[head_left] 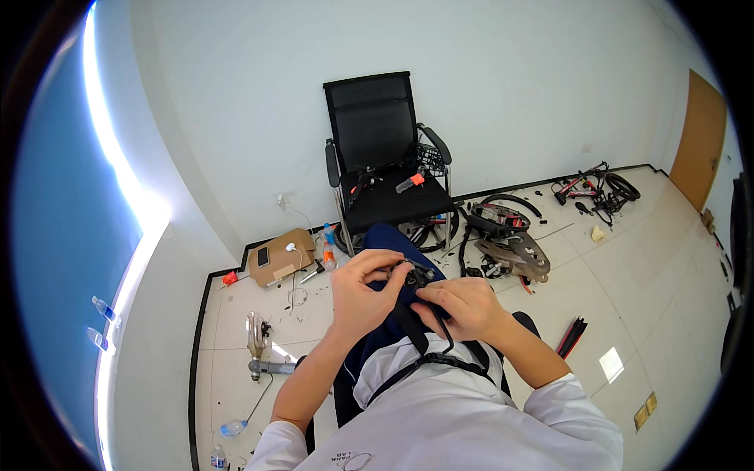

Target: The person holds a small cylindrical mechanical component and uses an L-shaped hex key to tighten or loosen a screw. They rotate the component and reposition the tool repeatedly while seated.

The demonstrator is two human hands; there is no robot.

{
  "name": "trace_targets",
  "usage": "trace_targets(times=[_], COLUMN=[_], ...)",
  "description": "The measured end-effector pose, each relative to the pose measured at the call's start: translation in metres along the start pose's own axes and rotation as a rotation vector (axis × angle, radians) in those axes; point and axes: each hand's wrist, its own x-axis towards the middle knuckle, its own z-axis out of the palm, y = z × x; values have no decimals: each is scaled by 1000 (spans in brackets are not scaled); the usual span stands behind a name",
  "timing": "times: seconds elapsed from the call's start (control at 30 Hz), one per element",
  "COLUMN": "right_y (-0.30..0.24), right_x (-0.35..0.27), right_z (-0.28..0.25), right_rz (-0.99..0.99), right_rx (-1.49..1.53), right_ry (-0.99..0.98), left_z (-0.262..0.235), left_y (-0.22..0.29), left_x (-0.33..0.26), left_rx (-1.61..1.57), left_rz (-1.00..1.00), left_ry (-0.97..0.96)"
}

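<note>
My left hand [363, 294] and my right hand [463, 306] are raised in front of my chest, both closed on a small dark metal part [416, 276] between the fingertips. The part sits over my raised knee in dark blue trousers [386, 235]. Black straps [428, 345] hang across my white shirt just below the hands. What kind of part it is I cannot tell; the fingers hide much of it.
A black office chair [377, 149] stands at the wall with small parts on its seat. Bicycle tyres and parts [503, 228] lie on the tiled floor, more at the far right [593, 188]. A cardboard box [281, 257], bottles and a metal piece [258, 345] lie left.
</note>
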Motion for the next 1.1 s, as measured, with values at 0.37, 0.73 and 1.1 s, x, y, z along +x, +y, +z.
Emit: trace_targets(times=[0.37,0.73,1.1], right_y=[-15,-20,-37], right_x=[9,9,8], right_z=[-15,-16,-26], right_rz=[-27,14,252], right_rx=[-2,345,768], right_ry=[-174,-443,-624], left_z=[-13,6,17], left_y=[-9,-14,-2], left_x=[11,-2,-10], left_rx=[51,242,-61], left_rz=[-12,-173,-397], left_ry=[68,-321,-702])
